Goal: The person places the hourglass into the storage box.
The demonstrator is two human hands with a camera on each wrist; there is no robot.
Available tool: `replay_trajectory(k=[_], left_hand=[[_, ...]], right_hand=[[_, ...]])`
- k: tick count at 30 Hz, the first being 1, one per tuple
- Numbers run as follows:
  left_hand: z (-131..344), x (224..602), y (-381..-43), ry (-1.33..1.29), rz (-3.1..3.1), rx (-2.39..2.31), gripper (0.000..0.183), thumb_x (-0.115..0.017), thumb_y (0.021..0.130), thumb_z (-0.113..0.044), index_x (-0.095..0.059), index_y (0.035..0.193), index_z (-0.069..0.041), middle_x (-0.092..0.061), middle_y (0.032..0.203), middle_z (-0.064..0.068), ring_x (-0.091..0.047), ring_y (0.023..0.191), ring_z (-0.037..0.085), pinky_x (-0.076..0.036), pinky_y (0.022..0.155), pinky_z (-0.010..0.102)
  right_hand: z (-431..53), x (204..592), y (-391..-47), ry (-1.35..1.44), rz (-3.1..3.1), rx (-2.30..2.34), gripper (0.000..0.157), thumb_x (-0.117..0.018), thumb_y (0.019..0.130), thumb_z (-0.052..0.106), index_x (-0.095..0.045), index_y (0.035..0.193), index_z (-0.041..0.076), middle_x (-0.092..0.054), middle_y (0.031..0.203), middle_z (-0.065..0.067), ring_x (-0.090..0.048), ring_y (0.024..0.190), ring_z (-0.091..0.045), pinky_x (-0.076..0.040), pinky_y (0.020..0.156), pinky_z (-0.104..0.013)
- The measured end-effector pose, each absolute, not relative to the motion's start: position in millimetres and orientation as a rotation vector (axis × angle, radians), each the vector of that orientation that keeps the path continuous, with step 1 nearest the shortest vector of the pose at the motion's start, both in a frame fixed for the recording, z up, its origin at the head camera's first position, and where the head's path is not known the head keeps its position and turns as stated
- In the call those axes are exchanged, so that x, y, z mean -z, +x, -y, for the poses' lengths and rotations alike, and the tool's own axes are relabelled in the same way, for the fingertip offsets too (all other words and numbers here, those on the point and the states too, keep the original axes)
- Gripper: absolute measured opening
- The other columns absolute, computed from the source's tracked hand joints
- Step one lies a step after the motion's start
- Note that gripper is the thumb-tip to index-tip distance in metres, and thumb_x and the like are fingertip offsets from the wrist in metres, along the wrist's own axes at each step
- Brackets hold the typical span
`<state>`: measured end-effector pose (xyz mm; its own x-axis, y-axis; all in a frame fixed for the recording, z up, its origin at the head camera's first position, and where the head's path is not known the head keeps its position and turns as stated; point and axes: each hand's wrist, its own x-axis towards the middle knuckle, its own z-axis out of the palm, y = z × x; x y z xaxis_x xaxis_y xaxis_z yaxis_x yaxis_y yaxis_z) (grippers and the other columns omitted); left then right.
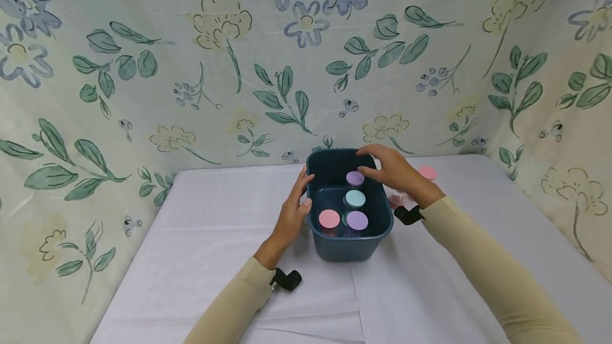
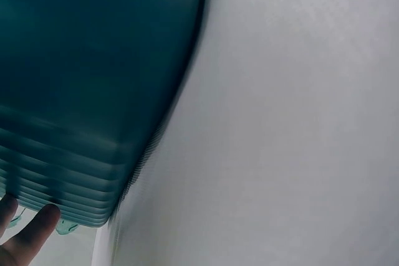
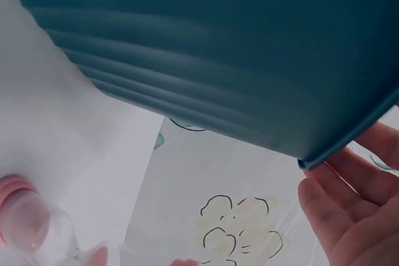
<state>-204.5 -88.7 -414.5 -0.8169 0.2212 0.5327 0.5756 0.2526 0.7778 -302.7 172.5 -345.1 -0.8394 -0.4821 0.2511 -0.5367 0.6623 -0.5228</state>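
Note:
A dark teal plastic bin [image 1: 351, 248] stands on the white-covered table, and the lower walls look ribbed in the wrist views. Inside are several small lidded jars: a pink-lidded jar [image 1: 329, 219], a light-blue-lidded jar [image 1: 355, 199], and two purple-lidded ones, the front one [image 1: 357, 221] and the back one [image 1: 355, 178]. My left hand [image 1: 290, 216] lies along the bin's left wall, fairly straight fingers touching its outside. At the back right corner my right hand [image 1: 392, 169] holds the rim, thumb inside near the back purple lid, fingers outside.
Right of the bin, partly behind my right arm, are a pink-lidded jar [image 1: 427, 173] and a clear pinkish jar [image 1: 397, 200]. A floral cloth backdrop [image 1: 287, 121] rises directly behind the table. The white tabletop [image 1: 229, 216] extends to both sides.

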Motion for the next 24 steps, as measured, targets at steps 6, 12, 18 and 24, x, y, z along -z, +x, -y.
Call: replay_trajectory(k=[6,12,18,24], left_hand=[[89.2,413.4,-202.8,-0.746,2.225,1.572,0.056,-0.038,0.097,-0.019,-0.03,0.147,0.004,-0.013,0.159,0.019,-0.028,0.141,0.038,-0.029,0.108,0.057],[91.5,434.4,-218.3,-0.733,2.224,1.557,0.057,-0.037,0.097,-0.024,-0.029,0.151,-0.007,-0.012,0.161,0.01,-0.028,0.142,0.031,-0.03,0.108,0.057],[93.9,451.1,-229.8,-0.721,2.218,1.572,0.057,-0.037,0.095,-0.022,-0.028,0.152,-0.019,-0.01,0.162,-0.005,-0.028,0.143,0.024,-0.03,0.109,0.056],[93.7,450.4,-229.3,-0.715,2.229,1.557,0.056,-0.037,0.096,-0.026,-0.029,0.152,-0.018,-0.01,0.162,-0.004,-0.026,0.143,0.022,-0.03,0.109,0.054]], right_hand=[[-183.5,345.3,-297.6,0.82,2.758,-0.968,0.046,-0.068,0.089,0.021,-0.055,0.132,0.007,-0.051,0.139,-0.014,-0.047,0.127,-0.037,-0.041,0.101,-0.055],[-195.2,344.4,-294.9,0.779,2.761,-0.993,0.048,-0.066,0.091,0.028,-0.054,0.134,0.01,-0.049,0.141,-0.012,-0.045,0.129,-0.037,-0.04,0.099,-0.059],[-205.3,345.8,-292.9,0.732,2.746,-0.986,0.049,-0.068,0.09,0.025,-0.054,0.135,0.011,-0.051,0.14,-0.012,-0.046,0.128,-0.039,-0.044,0.096,-0.058],[-217.7,348.6,-293.1,0.676,2.733,-0.991,0.048,-0.068,0.089,0.021,-0.055,0.133,0.009,-0.051,0.139,-0.014,-0.046,0.127,-0.04,-0.043,0.097,-0.058]])
